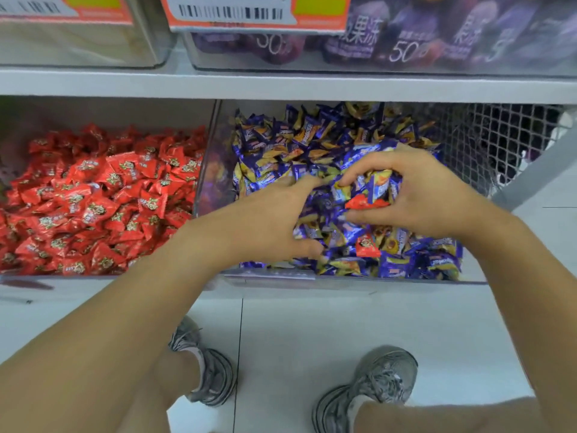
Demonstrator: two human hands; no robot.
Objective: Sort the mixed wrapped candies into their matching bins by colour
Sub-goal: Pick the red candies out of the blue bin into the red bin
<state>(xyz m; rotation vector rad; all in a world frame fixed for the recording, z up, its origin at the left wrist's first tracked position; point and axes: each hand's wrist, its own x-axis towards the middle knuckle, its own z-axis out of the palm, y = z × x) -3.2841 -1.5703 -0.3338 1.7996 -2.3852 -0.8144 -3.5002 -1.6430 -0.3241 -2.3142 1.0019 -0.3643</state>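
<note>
Fingers of the right hand (415, 195) curl round a clump of wrappers in the blue-and-yellow candy bin (406, 281), thumb below and fingertips above, with a stray red candy (367, 203) showing at the mouth of the grip among several blue ones. Fingers of the left hand (274, 220) lie fairly straight and spread, pressing into the blue pile at about nine o'clock from the right hand; whether they pinch anything I cannot tell, since the tips sink into the wrappers.

By my reading the step in hand is picking red strays out of the blue bin. A second red candy (367, 246) lies loose at six o'clock from the gripped clump, near the bin's front edge. The red candy bin (103, 278) sits at nine o'clock, just beside the blue one, parted from it by a clear divider wall (206, 170).

Next move, as I judge it: shed the blue wrappers from the right hand's clump, keep only the red, then lift over the divider and drop it left. The shelf board (281, 85) overhead leaves limited headroom, so the lift should stay low and come forward. A wire mesh panel (487, 142) closes off three o'clock; open room lies toward six o'clock, above the tiled floor (312, 323).
</note>
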